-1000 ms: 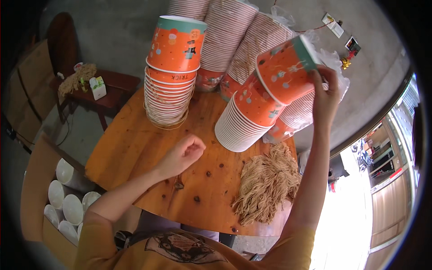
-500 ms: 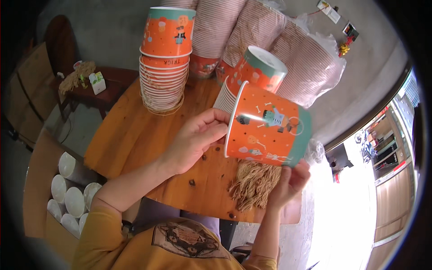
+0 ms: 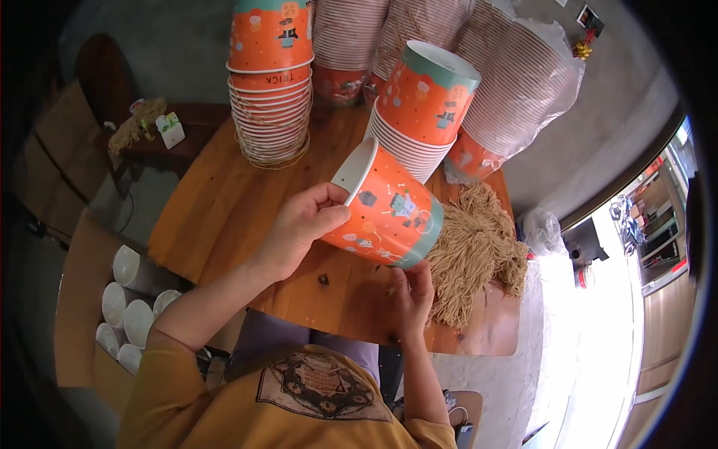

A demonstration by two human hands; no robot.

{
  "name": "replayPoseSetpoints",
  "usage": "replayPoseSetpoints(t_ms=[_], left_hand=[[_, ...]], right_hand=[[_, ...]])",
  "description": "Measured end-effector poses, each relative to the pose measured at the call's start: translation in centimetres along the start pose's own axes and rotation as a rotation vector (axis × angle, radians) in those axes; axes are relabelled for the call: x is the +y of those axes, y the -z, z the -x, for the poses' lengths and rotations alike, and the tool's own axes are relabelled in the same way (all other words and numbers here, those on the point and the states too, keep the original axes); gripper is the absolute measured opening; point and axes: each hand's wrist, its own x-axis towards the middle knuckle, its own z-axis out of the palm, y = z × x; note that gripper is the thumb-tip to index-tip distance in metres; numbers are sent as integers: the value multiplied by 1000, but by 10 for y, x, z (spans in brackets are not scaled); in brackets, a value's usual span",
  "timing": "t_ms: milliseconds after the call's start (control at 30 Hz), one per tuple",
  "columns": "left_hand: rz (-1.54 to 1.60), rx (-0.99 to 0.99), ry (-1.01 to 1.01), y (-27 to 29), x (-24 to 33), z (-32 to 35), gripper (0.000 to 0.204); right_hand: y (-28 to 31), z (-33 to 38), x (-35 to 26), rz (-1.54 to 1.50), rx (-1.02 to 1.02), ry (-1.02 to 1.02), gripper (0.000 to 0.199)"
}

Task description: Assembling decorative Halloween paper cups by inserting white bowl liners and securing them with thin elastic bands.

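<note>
An orange paper bucket (image 3: 389,209) with a green base band and cartoon figures is tilted in front of me, its white-rimmed mouth facing up and left. My left hand (image 3: 299,228) grips it by the rim, thumb on the outside and fingers partly hidden. Just below the green base is my right hand (image 3: 413,295), thumb and fingers pinched together; whether something thin is between them cannot be made out. A thick bundle of tan cord (image 3: 479,251) lies on the wooden table (image 3: 202,217), to the right of my right hand.
Nested orange buckets (image 3: 269,112) with cords looped about them stand at the back left. Another nested stack (image 3: 430,97) leans behind the held bucket. Tall plastic-wrapped stacks (image 3: 516,90) line the back. A cardboard box (image 3: 78,307) holding several white-mouthed buckets sits at lower left.
Both hands have moved left with the bucket, which now shows more of its inside. The cord bundle and the leaning stack behind are more exposed. My view has shifted slightly.
</note>
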Motion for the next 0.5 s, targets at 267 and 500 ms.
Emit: replayPoseSetpoints(t_ms=[267, 500], left_hand=[[-100, -40, 124, -1, 6, -8, 13], [-482, -5, 100, -11, 9, 2, 10]], right_hand=[[-10, -3, -10, -41, -67, -89, 17], [-34, -6, -8, -5, -281, -156, 46]])
